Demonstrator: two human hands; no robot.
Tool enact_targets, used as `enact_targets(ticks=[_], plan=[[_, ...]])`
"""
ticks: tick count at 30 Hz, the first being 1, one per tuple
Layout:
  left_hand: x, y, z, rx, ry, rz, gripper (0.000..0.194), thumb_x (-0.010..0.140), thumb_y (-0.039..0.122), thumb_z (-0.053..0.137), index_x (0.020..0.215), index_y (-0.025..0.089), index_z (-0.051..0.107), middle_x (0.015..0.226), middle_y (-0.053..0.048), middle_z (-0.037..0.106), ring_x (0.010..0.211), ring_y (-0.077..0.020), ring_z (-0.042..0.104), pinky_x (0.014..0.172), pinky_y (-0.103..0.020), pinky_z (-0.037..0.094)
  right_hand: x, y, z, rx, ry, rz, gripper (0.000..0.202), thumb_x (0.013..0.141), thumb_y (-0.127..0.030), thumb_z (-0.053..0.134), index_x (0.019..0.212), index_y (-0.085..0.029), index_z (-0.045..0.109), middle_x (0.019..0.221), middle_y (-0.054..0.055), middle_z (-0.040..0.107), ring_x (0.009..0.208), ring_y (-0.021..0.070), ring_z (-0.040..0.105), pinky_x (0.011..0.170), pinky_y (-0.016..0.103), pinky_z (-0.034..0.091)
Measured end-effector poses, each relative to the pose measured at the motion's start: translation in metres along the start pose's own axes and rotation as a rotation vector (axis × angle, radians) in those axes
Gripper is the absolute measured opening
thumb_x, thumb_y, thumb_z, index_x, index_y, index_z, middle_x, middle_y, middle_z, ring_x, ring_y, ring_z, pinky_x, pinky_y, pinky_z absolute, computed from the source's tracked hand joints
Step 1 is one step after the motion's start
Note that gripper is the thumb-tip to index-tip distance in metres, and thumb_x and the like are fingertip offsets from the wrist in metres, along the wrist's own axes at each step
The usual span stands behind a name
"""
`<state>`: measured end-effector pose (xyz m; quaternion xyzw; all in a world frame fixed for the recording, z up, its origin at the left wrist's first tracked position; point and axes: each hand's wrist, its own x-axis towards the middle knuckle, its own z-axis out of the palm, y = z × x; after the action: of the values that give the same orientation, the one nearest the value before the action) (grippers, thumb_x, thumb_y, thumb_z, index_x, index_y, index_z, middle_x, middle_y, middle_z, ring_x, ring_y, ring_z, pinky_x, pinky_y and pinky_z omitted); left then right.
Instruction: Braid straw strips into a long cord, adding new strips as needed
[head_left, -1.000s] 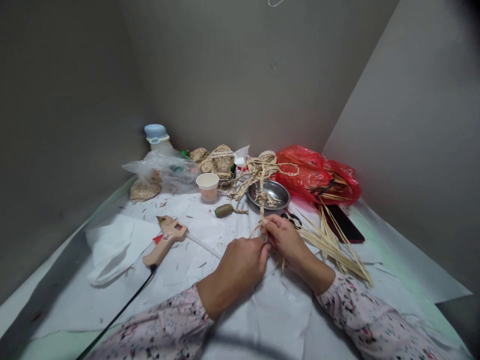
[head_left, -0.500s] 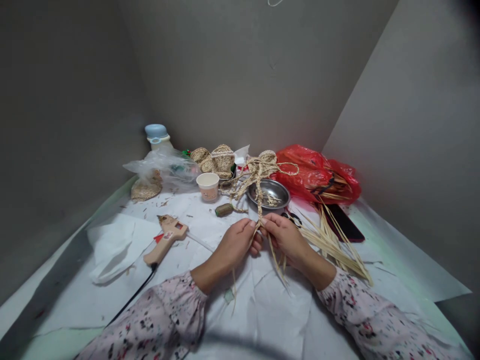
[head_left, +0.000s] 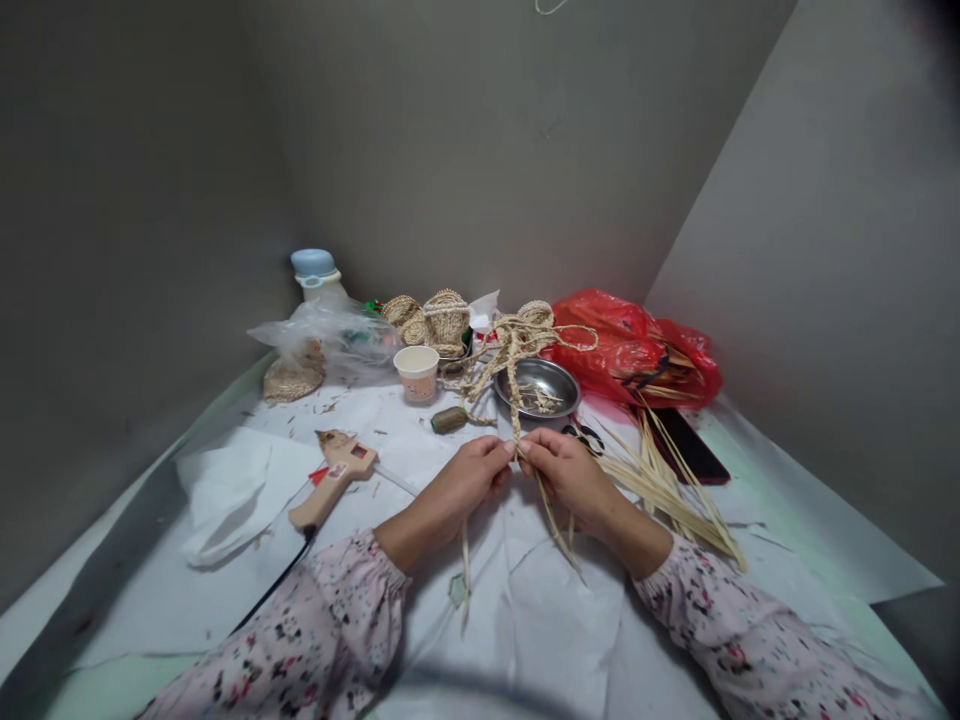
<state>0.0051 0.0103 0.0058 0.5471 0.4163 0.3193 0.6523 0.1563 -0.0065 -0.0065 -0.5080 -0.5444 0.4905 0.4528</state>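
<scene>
A tan straw braid (head_left: 515, 395) runs down from a looped bundle of braided cord (head_left: 529, 332) to my fingertips. My left hand (head_left: 474, 478) pinches the braid's lower end from the left, with a loose strand hanging below it. My right hand (head_left: 564, 470) grips the same end from the right, thumb and fingers closed, and loose strands (head_left: 553, 520) hang beneath. The two hands nearly touch at the braid. Just behind them is a metal bowl (head_left: 546, 388) with straw scraps. Black scissor handles (head_left: 585, 438) show beside my right hand.
Left: glue gun (head_left: 334, 484) with cord, crumpled white sheet (head_left: 229, 495), plastic bag (head_left: 337, 330), blue-capped bottle (head_left: 313, 272). Centre: paper cup (head_left: 417, 376), green-brown spool (head_left: 450, 420), woven pieces (head_left: 446, 322). Right: red bag (head_left: 607, 340), loose straw (head_left: 667, 500), dark phone (head_left: 694, 450).
My left hand has shifted slightly left and its fingers have drawn in. The braid's lower part has swung a little left. My right hand has barely moved.
</scene>
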Motion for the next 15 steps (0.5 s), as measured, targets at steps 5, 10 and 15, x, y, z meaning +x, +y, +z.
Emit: enact_targets(ticks=[5, 10, 15], plan=[[-0.0027, 0.0005, 0.0003, 0.042, -0.037, 0.017, 0.036, 0.080, 0.050, 0.054, 0.070, 0.015, 0.053, 0.056, 0.006, 0.037, 0.047, -0.0066, 0.029, 0.043, -0.022, 0.017, 0.0000, -0.0015, -0.0003, -0.016, 0.001, -0.022, 0.024, 0.080, -0.036, 0.057, 0.065, -0.018, 0.054, 0.054, -0.006, 0.047, 0.048, 0.0091, 0.039, 0.049, 0.022, 0.032], [-0.0046, 0.0023, -0.0009, 0.007, -0.094, -0.018, 0.039, 0.077, 0.053, 0.058, 0.065, 0.017, 0.051, 0.054, 0.007, 0.034, 0.046, -0.0068, 0.023, 0.044, -0.024, 0.013, 0.0009, -0.0023, -0.0036, -0.041, 0.005, -0.071, 0.017, 0.078, -0.032, 0.058, 0.074, -0.016, 0.063, 0.068, -0.001, 0.062, 0.064, 0.0127, 0.053, 0.065, 0.025, 0.041], [-0.0002, 0.0004, -0.0026, 0.097, -0.011, 0.030, 0.034, 0.077, 0.049, 0.058, 0.064, 0.018, 0.052, 0.051, 0.007, 0.034, 0.044, -0.0074, 0.024, 0.045, -0.024, 0.014, 0.0008, -0.0028, -0.0061, -0.181, 0.067, -0.069, 0.021, 0.078, -0.035, 0.058, 0.078, -0.016, 0.069, 0.058, -0.003, 0.057, 0.050, 0.0103, 0.044, 0.050, 0.023, 0.035]])
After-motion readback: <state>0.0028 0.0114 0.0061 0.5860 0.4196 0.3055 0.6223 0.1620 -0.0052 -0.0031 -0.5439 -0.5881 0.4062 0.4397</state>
